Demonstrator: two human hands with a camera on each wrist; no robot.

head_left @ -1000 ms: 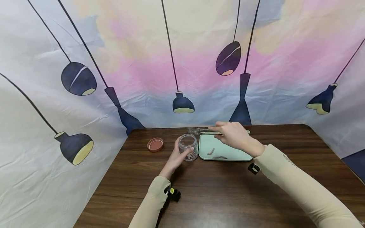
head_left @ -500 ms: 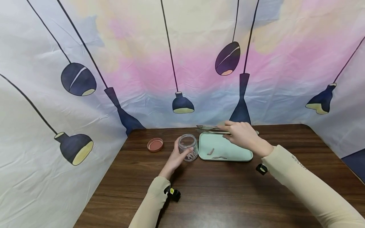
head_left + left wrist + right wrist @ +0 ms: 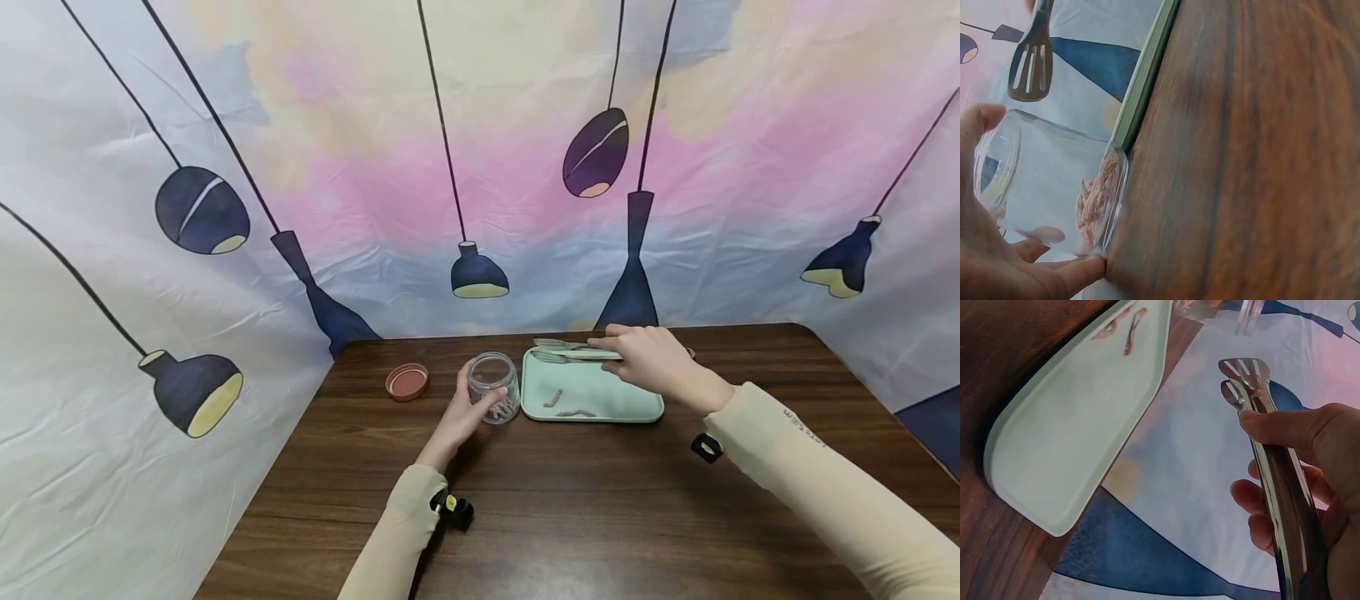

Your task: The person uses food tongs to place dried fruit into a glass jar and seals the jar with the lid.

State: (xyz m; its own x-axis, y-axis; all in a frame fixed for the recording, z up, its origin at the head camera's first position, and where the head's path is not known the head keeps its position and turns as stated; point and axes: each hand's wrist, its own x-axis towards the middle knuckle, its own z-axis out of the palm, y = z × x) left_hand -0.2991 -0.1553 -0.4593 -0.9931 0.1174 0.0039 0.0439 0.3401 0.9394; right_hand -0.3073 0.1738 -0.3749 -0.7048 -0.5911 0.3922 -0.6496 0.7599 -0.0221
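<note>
My left hand (image 3: 457,423) grips a clear jar (image 3: 491,377) that stands upright on the table, thumb on the near side. Pinkish-brown strips (image 3: 1096,203) lie heaped at the jar's bottom in the left wrist view. In my right hand (image 3: 654,364) is a pair of metal tongs (image 3: 1288,506) with slotted heads, held over the far edge of a pale green tray (image 3: 611,400). Nothing shows between the slotted heads, which stand slightly apart in the right wrist view. On the tray lie two thin strips, a short strip (image 3: 553,399) and a longer strip (image 3: 576,413).
A reddish round lid (image 3: 407,382) rests on the dark wooden table (image 3: 570,508), left of the jar. The tray's left end sits right beside the jar. Behind the table's far edge hangs a cloth (image 3: 405,167) printed with lamps.
My right hand has moved to the right with the tongs, so their heads have gone from beside the jar to over the tray's far left corner. The left hand and jar stay put.
</note>
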